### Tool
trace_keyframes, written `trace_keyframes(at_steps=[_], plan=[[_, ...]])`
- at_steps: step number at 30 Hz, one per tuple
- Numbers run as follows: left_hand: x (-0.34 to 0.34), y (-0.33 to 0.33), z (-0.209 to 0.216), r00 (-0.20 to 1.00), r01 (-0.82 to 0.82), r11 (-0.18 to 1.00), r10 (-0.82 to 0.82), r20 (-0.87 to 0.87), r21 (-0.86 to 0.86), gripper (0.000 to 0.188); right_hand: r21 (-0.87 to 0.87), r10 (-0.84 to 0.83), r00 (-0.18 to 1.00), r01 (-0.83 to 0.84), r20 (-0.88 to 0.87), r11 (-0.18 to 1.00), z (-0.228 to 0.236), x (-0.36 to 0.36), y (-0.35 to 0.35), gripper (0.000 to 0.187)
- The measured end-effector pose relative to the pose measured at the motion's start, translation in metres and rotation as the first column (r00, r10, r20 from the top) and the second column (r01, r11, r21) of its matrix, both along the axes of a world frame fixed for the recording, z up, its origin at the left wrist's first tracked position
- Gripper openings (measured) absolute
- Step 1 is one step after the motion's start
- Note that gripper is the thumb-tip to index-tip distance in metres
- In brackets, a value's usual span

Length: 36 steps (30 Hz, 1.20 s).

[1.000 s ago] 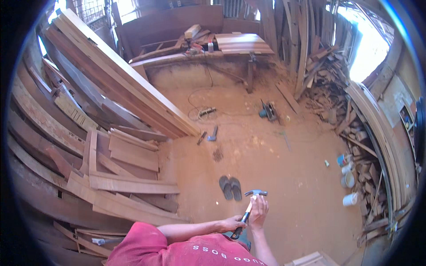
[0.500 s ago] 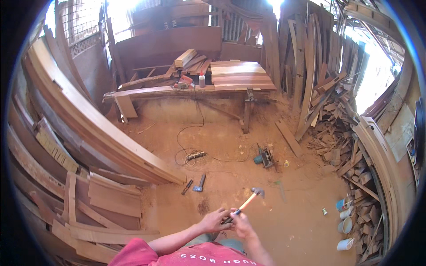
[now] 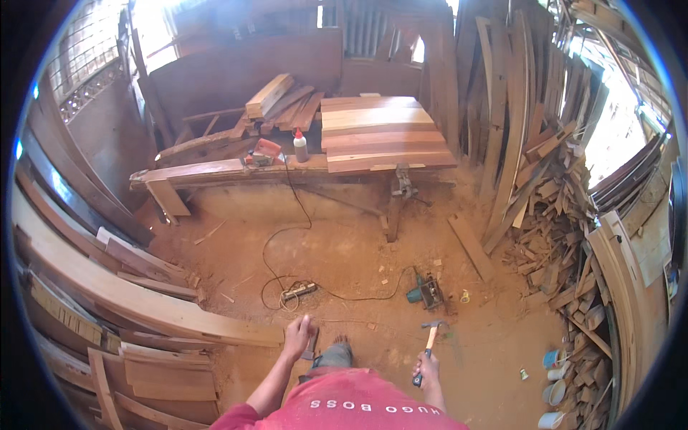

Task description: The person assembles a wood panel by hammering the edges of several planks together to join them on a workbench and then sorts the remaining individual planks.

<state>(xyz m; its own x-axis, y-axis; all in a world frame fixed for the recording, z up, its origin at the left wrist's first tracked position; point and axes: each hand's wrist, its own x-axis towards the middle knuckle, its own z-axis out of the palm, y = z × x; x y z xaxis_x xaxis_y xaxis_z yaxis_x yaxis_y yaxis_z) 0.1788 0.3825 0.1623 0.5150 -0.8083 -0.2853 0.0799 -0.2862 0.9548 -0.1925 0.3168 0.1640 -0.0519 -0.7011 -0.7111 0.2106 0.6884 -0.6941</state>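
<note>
My right hand (image 3: 428, 368) is closed around the dark lower handle of a claw hammer (image 3: 431, 337), whose head points away from me above the dusty floor. To the left, my left hand (image 3: 298, 337) is raised with its fingers curled; whatever may be inside it is hidden. Just beyond that hand, and partly covered by it, a dark-handled tool (image 3: 310, 350) lies on the floor. My foot (image 3: 340, 340) stands a little to the right of it.
A long beam (image 3: 143, 294) and stacked boards line the left side. Ahead stands a workbench (image 3: 236, 169) with a striped wood panel (image 3: 380, 132), a bottle (image 3: 300, 145) and a red power tool (image 3: 264, 153). A power strip (image 3: 297, 291) and circular saw (image 3: 428, 292) lie on the floor; offcuts (image 3: 552, 215) heap rightward.
My hands have parted: the right has carried the hammer to the right, while the left has let go of it and moved left. The view has shifted closer to the workbench.
</note>
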Motion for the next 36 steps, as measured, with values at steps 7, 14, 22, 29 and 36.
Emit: trace_keyframes(at_steps=[7, 14, 22, 29, 36], plan=[[0.069, -0.307, 0.084, 0.950, 0.246, 0.956, -0.205, 0.237, -0.160, 0.042, -0.271, -0.082, 0.989, 0.045, -0.126, 0.962, 0.047, 0.066, -0.180, 0.009], [0.105, -0.544, 0.087, 0.955, 0.259, 0.941, -0.217, 0.200, -0.216, 0.046, -0.510, -0.141, 0.937, -0.045, -0.320, 0.859, 0.006, 0.120, -0.389, 0.025], [0.237, -0.746, 0.047, 0.991, -0.114, 0.980, 0.124, 0.054, -0.164, 0.055, -0.652, -0.035, 0.878, -0.328, -0.478, 0.684, 0.040, 0.202, -0.686, 0.027], [0.390, -0.911, 0.016, 0.929, -0.334, 0.936, 0.347, 0.132, -0.112, 0.053, -0.642, 0.111, 0.922, -0.341, -0.371, 0.686, 0.088, 0.282, -0.854, 0.027], [0.525, -1.116, -0.023, 0.879, -0.436, 0.894, 0.448, 0.163, -0.101, 0.055, -0.553, 0.130, 0.880, -0.395, -0.457, 0.733, 0.059, 0.361, -0.964, 0.025]])
